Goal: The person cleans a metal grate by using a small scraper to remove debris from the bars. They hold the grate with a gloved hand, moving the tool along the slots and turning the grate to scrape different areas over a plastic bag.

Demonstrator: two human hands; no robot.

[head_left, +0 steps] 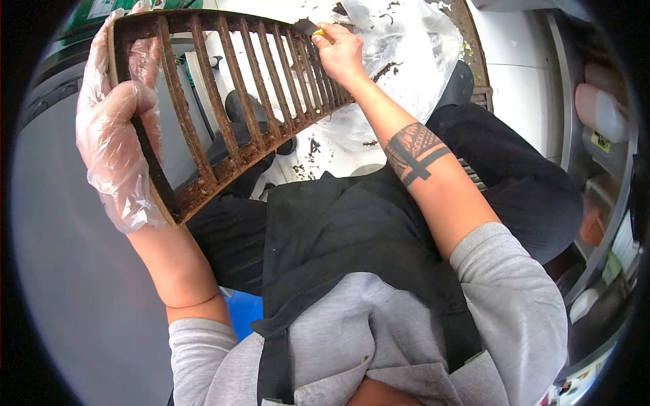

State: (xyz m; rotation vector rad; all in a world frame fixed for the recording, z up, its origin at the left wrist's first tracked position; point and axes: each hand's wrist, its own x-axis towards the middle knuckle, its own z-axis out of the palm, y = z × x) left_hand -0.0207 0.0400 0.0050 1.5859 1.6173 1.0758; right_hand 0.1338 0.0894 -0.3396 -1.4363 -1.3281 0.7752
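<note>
A long, rusty metal drain grate (233, 164) is held up at a slant over my lap, brown grime caked along its bars. My left hand (118, 135), in a clear plastic glove, is wrapped round its near end frame. At the far end, my bare right hand (340, 54) grips a small scraper (306, 27) with a yellow handle and a dark blade. The blade overlaps the grate's upper rail there. Under the far end lies a clear plastic bag (420, 61) scattered with dark scraps of dirt.
Dark crumbs dot the white floor (318, 162) below the grate. A floor channel with another slatted grate (482, 99) runs beyond my right knee. To the left stands a large grey panel (61, 237). Plastic containers (600, 111) fill a metal shelf on the right.
</note>
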